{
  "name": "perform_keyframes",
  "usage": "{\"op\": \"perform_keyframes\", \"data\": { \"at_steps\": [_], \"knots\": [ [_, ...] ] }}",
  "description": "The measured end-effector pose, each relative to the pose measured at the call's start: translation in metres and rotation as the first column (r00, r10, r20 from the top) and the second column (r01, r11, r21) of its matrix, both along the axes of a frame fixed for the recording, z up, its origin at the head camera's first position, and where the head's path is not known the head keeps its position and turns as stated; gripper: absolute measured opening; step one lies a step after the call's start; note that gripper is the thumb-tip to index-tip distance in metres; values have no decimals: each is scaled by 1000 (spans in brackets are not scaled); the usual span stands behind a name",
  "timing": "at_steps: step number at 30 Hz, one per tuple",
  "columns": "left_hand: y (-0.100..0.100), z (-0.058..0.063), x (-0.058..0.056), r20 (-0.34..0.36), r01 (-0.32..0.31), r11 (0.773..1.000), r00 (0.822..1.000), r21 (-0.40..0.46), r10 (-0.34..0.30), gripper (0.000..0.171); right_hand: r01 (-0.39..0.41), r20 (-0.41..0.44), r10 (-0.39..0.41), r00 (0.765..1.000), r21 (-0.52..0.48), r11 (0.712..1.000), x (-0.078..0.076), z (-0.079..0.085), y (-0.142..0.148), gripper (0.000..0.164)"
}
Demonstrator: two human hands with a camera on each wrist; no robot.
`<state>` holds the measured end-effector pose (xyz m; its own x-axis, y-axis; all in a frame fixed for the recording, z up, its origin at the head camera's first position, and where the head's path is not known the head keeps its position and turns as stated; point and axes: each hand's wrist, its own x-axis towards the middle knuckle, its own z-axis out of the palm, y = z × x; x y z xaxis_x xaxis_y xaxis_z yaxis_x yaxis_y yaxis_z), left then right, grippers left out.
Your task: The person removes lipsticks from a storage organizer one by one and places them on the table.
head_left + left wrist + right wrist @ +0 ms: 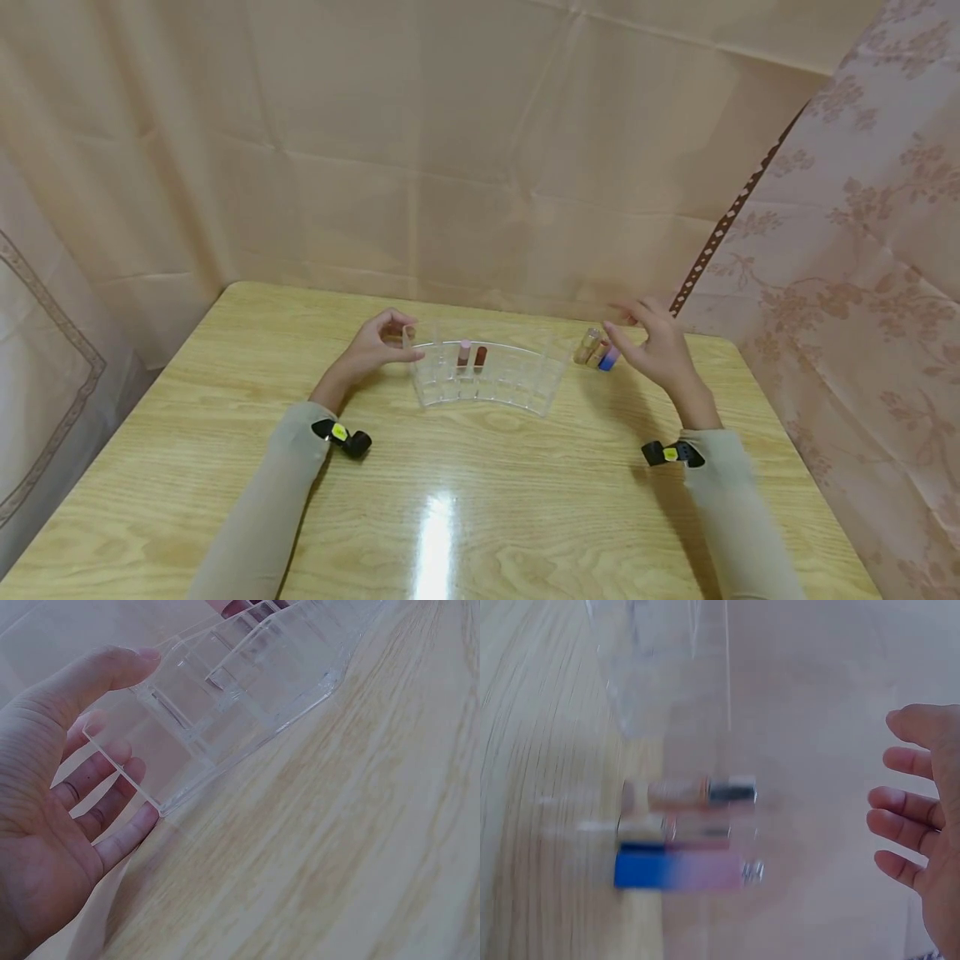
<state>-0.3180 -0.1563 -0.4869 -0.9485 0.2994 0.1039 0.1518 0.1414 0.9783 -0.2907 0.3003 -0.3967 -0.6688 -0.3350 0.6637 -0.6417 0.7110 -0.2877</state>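
Observation:
A clear acrylic lipstick organizer (480, 392) with several compartments stands on the table. My left hand (372, 343) grips its left end; in the left wrist view the thumb (112, 669) lies along the near side and the fingers behind the end wall. Two lipsticks stand in the organizer, one with a pink top (464, 352) and a dark red one (480, 358). My right hand (656, 346) hovers with nothing in it, fingers loosely spread. Beside it stand a clear-and-gold tube (587, 345) and a blue-and-pink tube (679, 868), with a slim tube (697, 826) between them.
The wood-grain table (510, 500) reaches to a beige curtain (450, 183) at the back. A floral cloth (862, 250) hangs along the right side. Both wrists wear black camera straps over pale sleeves (258, 508).

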Motion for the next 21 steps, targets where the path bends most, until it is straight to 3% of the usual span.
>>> {"op": "perform_keyframes", "data": {
  "at_steps": [8,12,19,21],
  "knots": [
    [0,0,0,2,-3,1000,1000,-4,3,60,-110,-69,117,991,93,990,2,4,-35,37],
    [0,-1,0,7,1,1000,1000,1,-1,61,-110,-105,129,986,173,979,2,3,-51,35],
    [-1,-2,-1,-6,0,1000,1000,-1,0,59,-75,-205,135,969,277,958,-1,-4,-74,56],
    [-1,-1,-1,-10,2,1000,1000,-1,-2,59,-79,-224,149,963,294,953,-2,-6,-80,52]
  ]
}}
